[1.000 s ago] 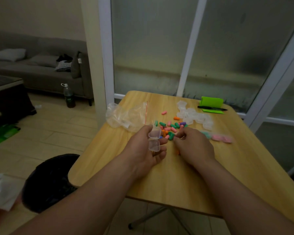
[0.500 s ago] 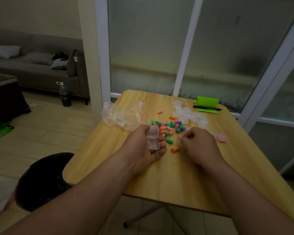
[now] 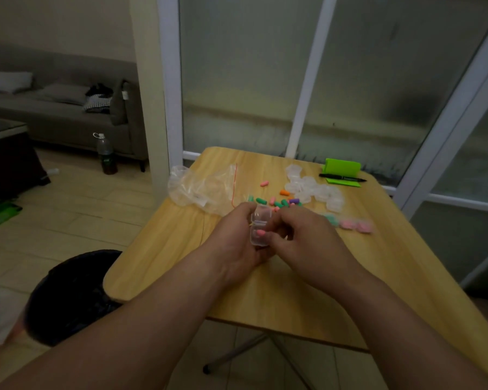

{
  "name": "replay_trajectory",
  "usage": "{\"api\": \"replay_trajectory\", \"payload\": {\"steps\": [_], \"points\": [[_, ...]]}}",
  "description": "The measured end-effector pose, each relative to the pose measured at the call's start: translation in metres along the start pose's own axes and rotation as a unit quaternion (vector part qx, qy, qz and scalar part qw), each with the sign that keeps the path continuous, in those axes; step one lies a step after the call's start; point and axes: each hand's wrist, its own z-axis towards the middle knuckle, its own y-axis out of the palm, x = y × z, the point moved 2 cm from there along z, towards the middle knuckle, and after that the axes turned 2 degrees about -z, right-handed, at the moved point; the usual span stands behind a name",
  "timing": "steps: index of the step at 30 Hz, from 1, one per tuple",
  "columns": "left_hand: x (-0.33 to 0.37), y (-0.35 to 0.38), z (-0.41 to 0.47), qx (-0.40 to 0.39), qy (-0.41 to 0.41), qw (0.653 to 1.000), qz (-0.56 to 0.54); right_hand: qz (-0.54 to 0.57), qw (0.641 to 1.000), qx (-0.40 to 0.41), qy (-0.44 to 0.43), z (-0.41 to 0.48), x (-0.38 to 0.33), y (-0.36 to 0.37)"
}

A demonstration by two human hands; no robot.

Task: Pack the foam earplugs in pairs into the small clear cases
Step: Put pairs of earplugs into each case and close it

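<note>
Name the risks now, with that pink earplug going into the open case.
The open case is held above the table by the left hand; the pink earplug, fed in by the right hand, might spring out and drop. The loose earplugs behind are mixed colours, so a mismatched second one may get picked.

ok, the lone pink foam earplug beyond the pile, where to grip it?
Across the middle of the lone pink foam earplug, from above. It lies flat on the wooden table, long axis roughly left-right, apart from the others, so a pinch fits its near and far sides.
</note>
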Motion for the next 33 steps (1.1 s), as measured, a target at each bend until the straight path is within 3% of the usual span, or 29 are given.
{"api": "replay_trajectory", "payload": {"steps": [13, 16, 19, 23, 28, 33], "points": [[0.006, -0.003, -0.003, -0.013, 0.014, 1.0, 0.006, 0.006, 0.999, -0.033, -0.003, 0.003, -0.002, 0.007], [0.009, -0.003, -0.007, 0.011, 0.017, 1.0, 0.021, 0.079, 0.996, 0.02, 0.042, 0.009, 0.009, -0.002], [0.013, -0.006, -0.011, 0.063, 0.033, 0.997, 0.023, 0.082, 0.986, 0.082, 0.123, 0.017, 0.037, -0.009], [0.016, -0.01, -0.012, 0.093, 0.04, 0.995, 0.022, 0.044, 0.978, 0.068, 0.192, 0.023, 0.058, 0.001], [0.018, -0.012, -0.011, 0.103, 0.048, 0.993, 0.017, 0.026, 0.985, 0.039, 0.167, 0.029, 0.046, 0.021], [0.021, -0.011, -0.014, 0.095, 0.049, 0.994, 0.01, -0.059, 0.99, 0.004, 0.126, 0.036, 0.03, 0.034]]}}
